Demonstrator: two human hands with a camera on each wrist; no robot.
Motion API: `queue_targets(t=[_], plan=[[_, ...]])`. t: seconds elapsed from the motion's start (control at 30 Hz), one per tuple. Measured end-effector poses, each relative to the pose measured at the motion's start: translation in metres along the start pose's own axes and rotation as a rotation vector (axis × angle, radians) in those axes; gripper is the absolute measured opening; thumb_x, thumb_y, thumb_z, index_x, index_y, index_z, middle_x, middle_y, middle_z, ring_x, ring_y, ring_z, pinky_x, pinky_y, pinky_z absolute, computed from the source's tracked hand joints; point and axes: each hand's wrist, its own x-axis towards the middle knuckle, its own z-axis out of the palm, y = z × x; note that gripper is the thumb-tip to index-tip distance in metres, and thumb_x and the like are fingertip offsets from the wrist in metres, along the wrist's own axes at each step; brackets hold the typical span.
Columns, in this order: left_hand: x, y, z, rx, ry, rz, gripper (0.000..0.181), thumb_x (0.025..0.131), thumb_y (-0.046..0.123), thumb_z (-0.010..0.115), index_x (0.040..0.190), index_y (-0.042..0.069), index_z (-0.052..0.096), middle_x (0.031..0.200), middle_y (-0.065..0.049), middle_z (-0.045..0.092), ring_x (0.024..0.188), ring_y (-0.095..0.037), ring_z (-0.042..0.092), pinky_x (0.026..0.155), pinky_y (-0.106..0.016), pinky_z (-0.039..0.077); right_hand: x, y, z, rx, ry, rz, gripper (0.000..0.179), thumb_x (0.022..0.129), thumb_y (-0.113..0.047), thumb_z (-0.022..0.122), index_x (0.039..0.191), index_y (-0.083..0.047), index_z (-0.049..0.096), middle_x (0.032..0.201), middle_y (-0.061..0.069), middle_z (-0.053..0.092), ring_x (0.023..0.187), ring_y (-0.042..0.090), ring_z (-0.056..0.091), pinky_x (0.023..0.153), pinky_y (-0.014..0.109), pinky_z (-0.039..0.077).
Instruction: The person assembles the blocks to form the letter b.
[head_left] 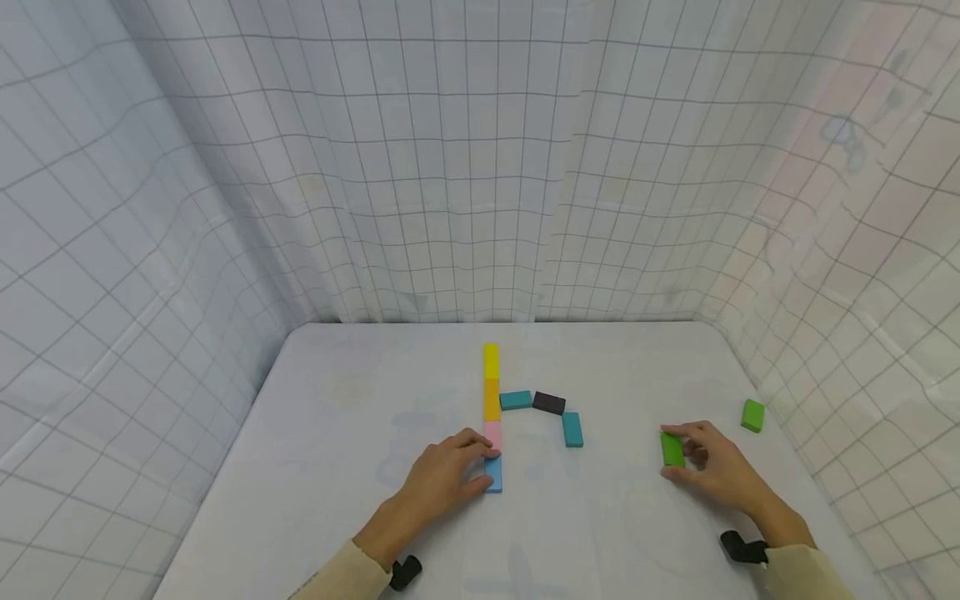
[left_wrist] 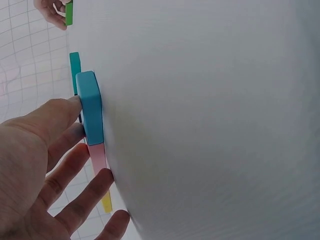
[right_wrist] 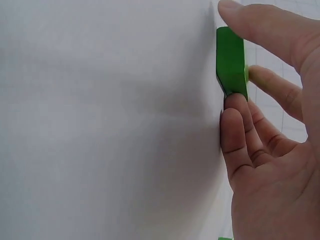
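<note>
A straight row of small flat blocks lies on the white table, made of a yellow block (head_left: 491, 361), an orange block (head_left: 491, 400), a pink block (head_left: 492, 435) and a blue block (head_left: 493, 477) at the near end. My left hand (head_left: 447, 473) touches the blue block with thumb and forefinger, its other fingers loosely spread, as the left wrist view shows. To the right, my right hand (head_left: 712, 467) holds a green block (head_left: 672, 451) at its two ends, between thumb and fingers. Seen from the right wrist, that green block (right_wrist: 231, 57) is tilted close to the tabletop.
A teal block (head_left: 516, 401), a dark block (head_left: 549, 403) and a second teal block (head_left: 572, 430) curve rightward from the row. Another green block (head_left: 753, 415) lies by the right table edge. Gridded white curtains (head_left: 465, 167) enclose the table (head_left: 337, 500) at back and sides.
</note>
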Motion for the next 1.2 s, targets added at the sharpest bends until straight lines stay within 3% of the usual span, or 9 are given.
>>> queue_targets(t=[0.23,0.47,0.63,0.87,1.2], plan=[[0.000,0.000,-0.002,-0.002,0.004,0.011,0.041,0.102,0.031,0.093,0.142,0.023,0.084,0.145,0.005,0.075,0.131,-0.021,0.076,0.101,-0.049,0.065,0.006,-0.009,0.006,-0.003,0.001,-0.013,0.063,0.090,-0.028,0.104,0.146,-0.015,0.078,0.128,0.009,0.073,0.101,0.003,0.066,0.086,0.024,0.063],[-0.001,0.001,-0.001,-0.002,0.004,0.009,0.041,0.102,0.030,0.094,0.141,0.022,0.084,0.145,0.005,0.076,0.131,-0.021,0.077,0.100,-0.050,0.066,0.009,-0.010,0.010,0.022,0.026,-0.093,0.063,0.090,-0.006,0.101,0.147,-0.009,0.076,0.128,0.009,0.075,0.104,0.008,0.071,0.087,0.025,0.066],[0.000,0.001,-0.001,0.008,0.007,0.004,0.043,0.101,0.031,0.095,0.142,0.024,0.084,0.145,0.005,0.075,0.132,-0.021,0.076,0.102,-0.051,0.066,0.011,-0.013,0.010,0.006,0.022,-0.043,0.062,0.092,-0.002,0.098,0.150,-0.007,0.075,0.127,0.007,0.077,0.108,0.016,0.074,0.088,0.024,0.064],[0.000,0.001,-0.001,-0.003,0.004,0.005,0.043,0.101,0.031,0.094,0.142,0.024,0.084,0.144,0.005,0.075,0.131,-0.020,0.077,0.101,-0.051,0.065,0.014,-0.019,0.012,-0.018,0.024,0.026,0.052,0.094,-0.008,0.098,0.142,-0.004,0.079,0.117,0.006,0.077,0.099,0.012,0.069,0.081,0.023,0.061],[0.000,-0.002,0.000,0.002,0.011,0.017,0.042,0.101,0.032,0.095,0.141,0.023,0.084,0.143,0.005,0.076,0.130,-0.021,0.077,0.100,-0.050,0.066,0.016,-0.021,0.014,-0.026,0.028,0.029,0.048,0.095,-0.003,0.095,0.140,-0.002,0.080,0.117,0.007,0.077,0.100,0.009,0.068,0.081,0.022,0.062]])
